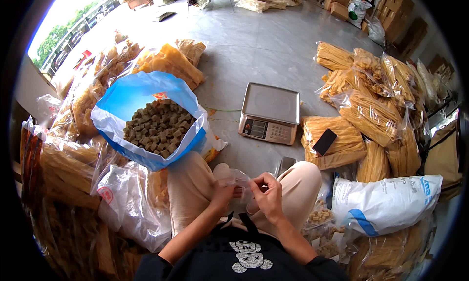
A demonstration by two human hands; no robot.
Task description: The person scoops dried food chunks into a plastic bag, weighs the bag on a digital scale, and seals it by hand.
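Between my knees, both hands hold a small clear plastic bag (238, 176). My left hand (224, 193) is closed on one side of it, its fingers partly hidden. My right hand (267, 192) pinches the other side between thumb and curled fingers. No contents show in the bag. Left of my knee stands an open blue and white sack (132, 88), its rim folded out, holding many small brown cubes (159, 127). Beyond my knees a digital scale (270, 112) sits on the floor with a bare metal platform.
Bagged yellowish dried sticks (369, 112) are piled at right, with a black phone (324, 142) on one bundle. A white sack (386, 203) lies by my right side. More bagged goods (168, 63) and a crumpled clear bag (134, 207) are at left. Cardboard boxes (395, 12) stand far right.
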